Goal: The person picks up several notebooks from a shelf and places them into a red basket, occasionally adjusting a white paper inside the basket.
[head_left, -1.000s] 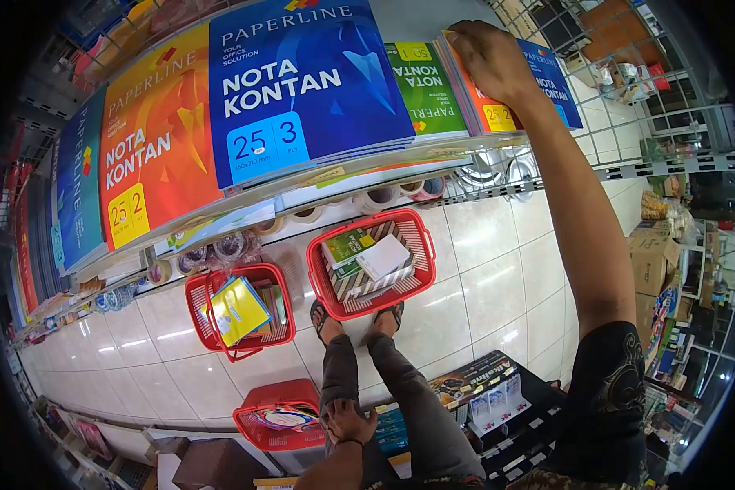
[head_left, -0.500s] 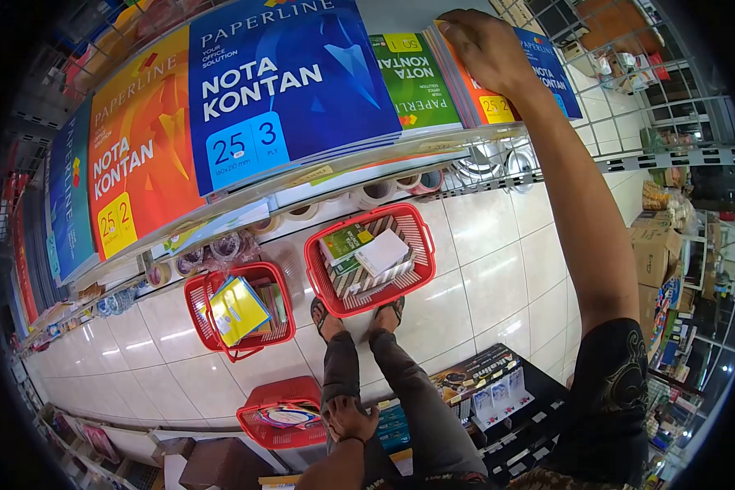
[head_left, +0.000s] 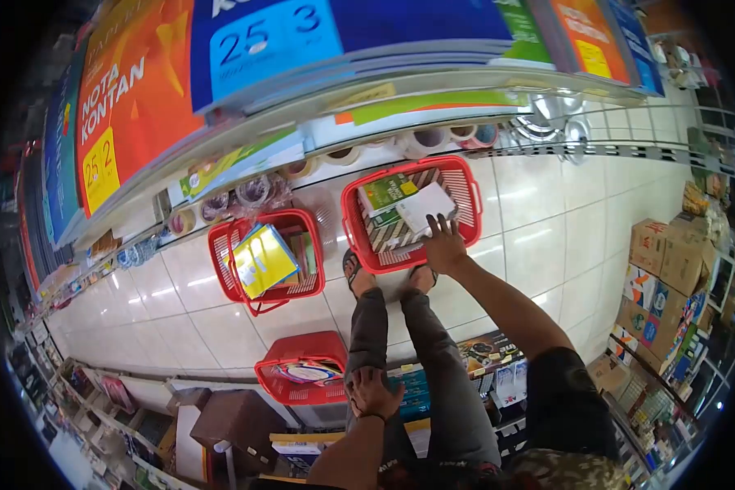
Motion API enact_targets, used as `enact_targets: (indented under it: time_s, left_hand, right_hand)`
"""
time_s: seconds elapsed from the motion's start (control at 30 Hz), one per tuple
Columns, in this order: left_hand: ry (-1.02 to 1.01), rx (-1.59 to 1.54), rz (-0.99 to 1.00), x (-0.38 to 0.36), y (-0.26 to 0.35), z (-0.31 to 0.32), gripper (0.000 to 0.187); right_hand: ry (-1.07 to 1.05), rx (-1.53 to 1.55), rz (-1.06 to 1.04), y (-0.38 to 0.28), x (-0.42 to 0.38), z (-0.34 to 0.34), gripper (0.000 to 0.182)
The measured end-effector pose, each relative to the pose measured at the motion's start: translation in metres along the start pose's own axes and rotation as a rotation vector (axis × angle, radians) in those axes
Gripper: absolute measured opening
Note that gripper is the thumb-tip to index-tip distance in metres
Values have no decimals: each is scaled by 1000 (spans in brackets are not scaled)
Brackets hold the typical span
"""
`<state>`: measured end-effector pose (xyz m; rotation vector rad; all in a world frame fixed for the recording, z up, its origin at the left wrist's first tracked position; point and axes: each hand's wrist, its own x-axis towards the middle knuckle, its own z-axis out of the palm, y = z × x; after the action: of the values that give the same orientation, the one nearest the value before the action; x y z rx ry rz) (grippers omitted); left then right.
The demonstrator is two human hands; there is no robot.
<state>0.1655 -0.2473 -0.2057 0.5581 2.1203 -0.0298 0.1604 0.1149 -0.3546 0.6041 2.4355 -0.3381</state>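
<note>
My right hand (head_left: 445, 245) reaches down over the front right rim of a red basket (head_left: 349, 224). Its fingers are spread, with the tips at the near edge of a white pad (head_left: 423, 209). Beside that pad in the basket are a green Nota Kontan receipt book (head_left: 386, 193) and a striped box or pack (head_left: 390, 237) partly beneath. My left hand (head_left: 373, 394) rests on my left leg near the knee, fingers apart and nothing in it.
Another red basket (head_left: 315, 278) holds a yellow pack (head_left: 263, 260); a third red basket (head_left: 302, 349) stands nearer me. Ahead, a shelf (head_left: 465, 80) carries stacks of blue (head_left: 416, 28) and orange receipt books (head_left: 143, 90), with tape rolls underneath. Cardboard boxes (head_left: 670, 261) stand right.
My right hand has come down from the orange receipt books on the shelf to the white pad in the basket. The view has tilted downward. My left hand stays on my leg.
</note>
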Motion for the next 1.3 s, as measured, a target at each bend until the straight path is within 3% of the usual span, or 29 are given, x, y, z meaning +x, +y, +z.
enact_targets:
  time_s: [0.03, 0.13, 0.2, 0.47, 0.53, 0.73, 0.8, 0.83, 0.87, 0.93, 1.0, 1.07, 1.1, 1.13, 1.2, 1.23, 1.27, 1.3]
  left_hand:
    - [4, 18, 15, -1, -1, 3, 58]
    - [-11, 53, 15, -5, -5, 8, 54]
    - [-31, 44, 31, -7, -4, 8, 54]
    - [-9, 36, 17, -7, -1, 4, 57]
    - [-17, 24, -1, -6, 2, -1, 58]
    - [-10, 24, 19, -5, 1, -2, 58]
    - [-64, 18, -10, -6, -3, 1, 60]
    - [-61, 27, -12, -8, -4, 3, 60]
    - [-52, 30, -3, -7, -2, 7, 59]
    - [-50, 24, 20, -8, -7, 13, 59]
    - [-31, 48, 29, -7, -7, 13, 59]
    - [-30, 41, 19, -4, -5, 10, 60]
    - [-34, 35, 8, -5, -5, 9, 60]
    - [-32, 30, 5, -6, -4, 7, 60]
    - [-14, 45, 14, -4, 0, 2, 58]
    - [-12, 37, 27, -4, 1, 1, 58]
    - [-16, 27, 26, -4, 1, 0, 58]
    - [-17, 16, 26, -3, 1, 0, 58]
  right_hand:
    - [2, 6, -23, 3, 15, 31, 34]
    - [-269, -120, -56, -1, 43, 70, 43]
    - [-63, -92, 16, 2, 59, 111, 41]
    - [50, -44, -29, 2, 27, 69, 34]
    - [-128, -21, 11, 7, 19, 57, 37]
    - [-142, -71, 8, 7, 46, 85, 35]
    - [62, -136, 43, 2, 61, 139, 37]
    - [-80, -76, 91, -10, 56, 114, 39]
    - [87, -122, 84, -13, 56, 136, 39]
    - [-97, -91, 68, -24, 45, 96, 44]
    - [13, -92, 42, -21, 36, 99, 41]
    - [312, -92, -35, -18, 32, 94, 37]
    - [456, 91, -84, -15, 18, 56, 25]
    - [456, 89, -90, -15, 9, 27, 25]
    - [538, 854, 17, -8, -7, -24, 23]
    - [768, 976, -52, -9, -14, -50, 22]
    - [693, 1211, 17, -8, -26, -72, 15]
    - [760, 1340, -9, -11, -40, -102, 15]
